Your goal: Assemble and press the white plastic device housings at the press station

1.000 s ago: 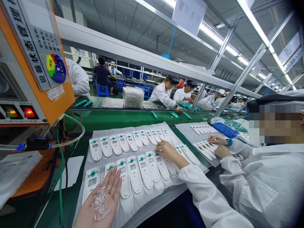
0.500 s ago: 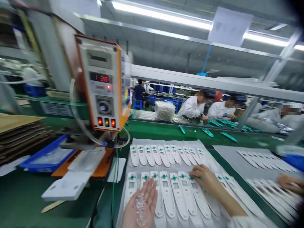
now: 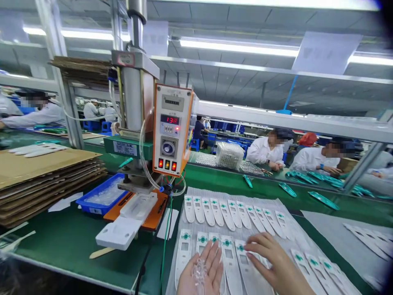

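1. Carrying many clear pieces on its upturned palm, the left hand lies to the left of the right hand; its fingers are extended, not closed on the pieces.
2. The right fingers stand a little apart, over the marked end of a white shell; I cannot tell if they touch it. No piece is seen between them.
3. This shell has its long axis running away from the person, leaning slightly to the left at the far end. The right hand is the nearer one.
4. The shells lie in two rows on a pale sheet, which covers part of the green table.
5. To the left stand a press and a blue tray; co-workers sit beyond.
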Available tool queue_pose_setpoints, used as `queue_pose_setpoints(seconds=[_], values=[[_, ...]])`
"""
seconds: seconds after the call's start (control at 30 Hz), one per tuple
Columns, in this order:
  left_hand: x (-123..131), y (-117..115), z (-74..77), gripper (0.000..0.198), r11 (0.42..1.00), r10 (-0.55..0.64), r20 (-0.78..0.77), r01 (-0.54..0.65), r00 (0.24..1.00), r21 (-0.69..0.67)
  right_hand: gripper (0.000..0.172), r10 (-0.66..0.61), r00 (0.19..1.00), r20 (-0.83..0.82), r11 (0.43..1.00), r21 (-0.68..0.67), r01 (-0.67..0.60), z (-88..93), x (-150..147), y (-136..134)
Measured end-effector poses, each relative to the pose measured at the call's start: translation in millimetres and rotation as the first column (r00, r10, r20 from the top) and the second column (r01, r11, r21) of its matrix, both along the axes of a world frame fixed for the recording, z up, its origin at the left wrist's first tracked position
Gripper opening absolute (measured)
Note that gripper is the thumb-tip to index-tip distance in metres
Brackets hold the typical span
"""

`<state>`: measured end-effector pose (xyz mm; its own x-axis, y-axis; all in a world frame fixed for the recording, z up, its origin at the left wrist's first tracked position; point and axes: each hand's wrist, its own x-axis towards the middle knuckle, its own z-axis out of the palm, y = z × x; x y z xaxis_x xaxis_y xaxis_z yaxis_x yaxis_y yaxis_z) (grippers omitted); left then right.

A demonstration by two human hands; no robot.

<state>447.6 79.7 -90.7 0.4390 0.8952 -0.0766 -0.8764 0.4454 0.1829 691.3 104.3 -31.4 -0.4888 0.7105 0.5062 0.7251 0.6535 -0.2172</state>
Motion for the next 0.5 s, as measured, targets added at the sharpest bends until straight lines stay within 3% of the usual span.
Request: queue_pose_setpoints(seconds=[0.1, 0.23, 0.5], values=[[12, -17, 35.4, 0.044, 0.966, 0.128, -0.107, -0.148, 0.986, -0.21, 0.017, 0.137, 0.99, -0.042, 0.99, -0.009, -0.137, 23.3, -50, -27], [16, -26, 67.3, 0.042, 0.934, 0.129, -0.135, -0.166, 0.982, -0.315, 0.011, 0.14, 0.988, -0.058, 0.99, -0.015, -0.141, 29.4, -81, -35], [15, -28, 73.4, 0.038, 0.913, 0.138, 0.057, -0.105, 0.989, -0.395, 0.011, 0.187, 0.98, -0.065, 0.982, 0.02, -0.186, 14.1, -96, -27]])
